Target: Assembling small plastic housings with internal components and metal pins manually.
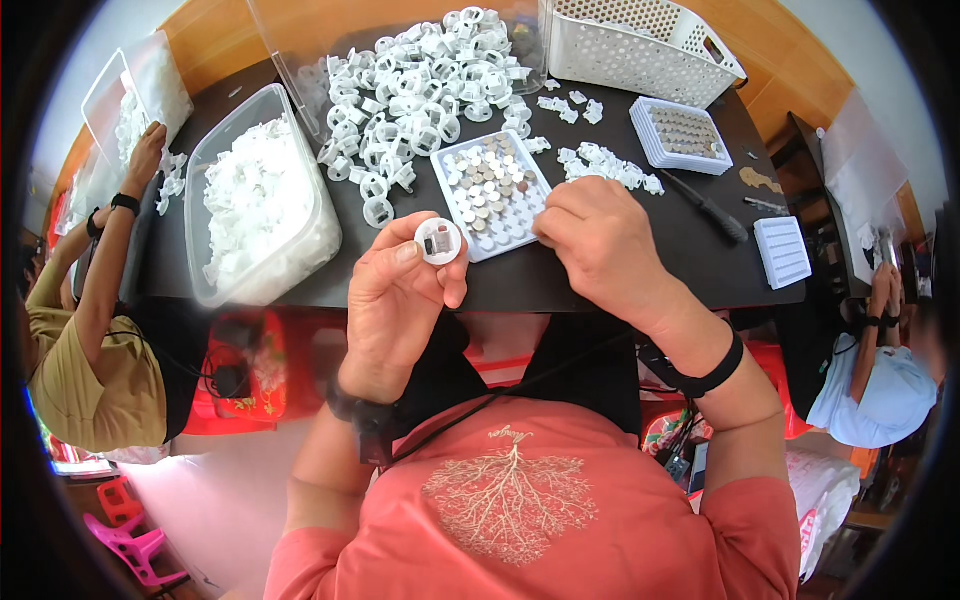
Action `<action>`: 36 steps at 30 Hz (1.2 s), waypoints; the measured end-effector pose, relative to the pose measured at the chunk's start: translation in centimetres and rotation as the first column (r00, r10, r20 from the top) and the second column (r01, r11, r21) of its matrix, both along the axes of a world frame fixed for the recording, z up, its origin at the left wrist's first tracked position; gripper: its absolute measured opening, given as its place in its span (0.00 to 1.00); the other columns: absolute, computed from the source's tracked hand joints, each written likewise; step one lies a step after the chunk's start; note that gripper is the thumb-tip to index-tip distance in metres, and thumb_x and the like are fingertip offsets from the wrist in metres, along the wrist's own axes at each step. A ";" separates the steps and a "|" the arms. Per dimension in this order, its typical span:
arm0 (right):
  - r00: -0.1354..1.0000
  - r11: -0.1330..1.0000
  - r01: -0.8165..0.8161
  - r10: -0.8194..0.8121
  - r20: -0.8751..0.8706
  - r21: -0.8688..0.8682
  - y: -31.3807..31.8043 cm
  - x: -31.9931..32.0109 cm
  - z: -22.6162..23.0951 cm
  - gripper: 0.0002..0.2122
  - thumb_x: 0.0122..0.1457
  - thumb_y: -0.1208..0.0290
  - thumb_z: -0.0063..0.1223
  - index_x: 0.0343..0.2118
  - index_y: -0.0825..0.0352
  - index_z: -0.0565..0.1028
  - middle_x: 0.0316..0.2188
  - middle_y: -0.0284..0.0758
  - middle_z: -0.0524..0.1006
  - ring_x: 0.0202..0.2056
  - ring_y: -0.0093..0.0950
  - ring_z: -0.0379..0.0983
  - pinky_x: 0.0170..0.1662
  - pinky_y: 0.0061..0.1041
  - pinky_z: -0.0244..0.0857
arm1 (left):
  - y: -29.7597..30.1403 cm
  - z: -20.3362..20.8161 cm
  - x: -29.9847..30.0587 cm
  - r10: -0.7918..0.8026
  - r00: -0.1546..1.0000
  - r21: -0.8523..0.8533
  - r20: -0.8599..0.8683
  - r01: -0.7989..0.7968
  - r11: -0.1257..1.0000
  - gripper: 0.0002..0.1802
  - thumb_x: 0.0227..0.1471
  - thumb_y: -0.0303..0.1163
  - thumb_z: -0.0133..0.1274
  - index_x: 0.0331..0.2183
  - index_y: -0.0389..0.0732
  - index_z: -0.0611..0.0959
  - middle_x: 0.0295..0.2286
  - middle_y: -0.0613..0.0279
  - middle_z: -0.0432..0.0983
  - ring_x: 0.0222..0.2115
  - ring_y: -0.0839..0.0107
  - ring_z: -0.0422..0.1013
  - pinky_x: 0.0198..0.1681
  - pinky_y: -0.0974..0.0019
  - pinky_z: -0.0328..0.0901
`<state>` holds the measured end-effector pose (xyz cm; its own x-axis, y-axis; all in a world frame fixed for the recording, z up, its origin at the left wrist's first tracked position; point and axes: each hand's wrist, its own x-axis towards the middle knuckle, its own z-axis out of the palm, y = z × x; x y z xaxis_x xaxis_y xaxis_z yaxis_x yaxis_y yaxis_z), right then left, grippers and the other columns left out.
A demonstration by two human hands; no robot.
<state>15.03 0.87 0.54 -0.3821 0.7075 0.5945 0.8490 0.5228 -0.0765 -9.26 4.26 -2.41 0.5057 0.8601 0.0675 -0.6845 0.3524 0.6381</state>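
My left hand (392, 290) holds up a small round white plastic housing (441, 241) between thumb and fingers. A dark part and a silvery part show inside it. My right hand (600, 245) is closed, its fingertips at the right edge of a pale tray (513, 228); whatever they may pinch is hidden. Silvery discs like button cells (487, 185) fill part of this tray, and the sockets nearest me are bare. Beyond it lies a large heap of similar white housings (420, 85). Small white plastic pieces (605, 165) lie just beyond my right hand.
On the left stands a clear tub (325, 235) of white parts. A white perforated basket (640, 50) is at the back right, near stacked disc trays (655, 155). A dark-handled tool (705, 205) and another pale tray (783, 252) lie right. Other people (95, 370) work on both sides.
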 end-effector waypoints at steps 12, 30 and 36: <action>0.996 0.996 0.085 -0.086 0.028 0.039 2.7 -2.5 0.3 0.03 0.45 0.77 0.56 0.25 0.62 0.77 0.25 0.32 0.74 0.31 0.34 0.72 0.35 0.34 0.62 | 0.4 0.2 1.3 -0.069 0.994 -0.072 0.088 0.075 0.995 0.18 0.59 0.31 0.52 0.49 0.32 0.76 0.39 0.44 0.78 0.34 0.62 0.77 0.31 0.63 0.71; 0.965 0.997 -0.071 0.068 -0.254 -0.004 2.5 -2.1 -0.3 0.05 0.45 0.82 0.54 0.26 0.65 0.74 0.26 0.36 0.74 0.32 0.38 0.72 0.37 0.36 0.64 | 0.0 -0.1 1.6 -0.063 0.998 -0.006 0.018 0.064 0.998 0.21 0.60 0.32 0.55 0.52 0.32 0.75 0.42 0.42 0.76 0.36 0.60 0.74 0.31 0.67 0.69; 0.803 0.969 -0.177 0.244 -0.543 0.174 0.3 -3.7 1.5 0.11 0.44 0.86 0.56 0.31 0.65 0.76 0.26 0.36 0.75 0.31 0.37 0.73 0.36 0.34 0.67 | -0.2 0.3 2.2 -0.047 0.999 0.011 -0.013 0.047 0.999 0.18 0.60 0.29 0.55 0.49 0.30 0.77 0.39 0.47 0.79 0.35 0.60 0.77 0.30 0.63 0.72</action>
